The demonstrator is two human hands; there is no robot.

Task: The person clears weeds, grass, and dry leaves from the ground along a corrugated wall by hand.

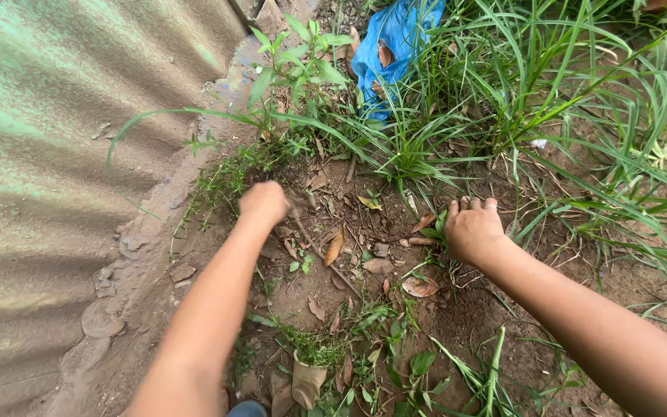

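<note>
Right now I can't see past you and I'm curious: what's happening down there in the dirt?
A person is crouched over a weedy patch of soil beside a corrugated sheet. The left hand is closed around a thin stick-like tool angled into the ground. The right hand presses into small weeds at the base of the tall grass. Dry leaves litter the soil, and a blue plastic bag lies behind.

Soil patch: left hand and right hand on it, well apart. Metal sheet left. Grass right and behind. Plastic bag behind, in grass.
</note>
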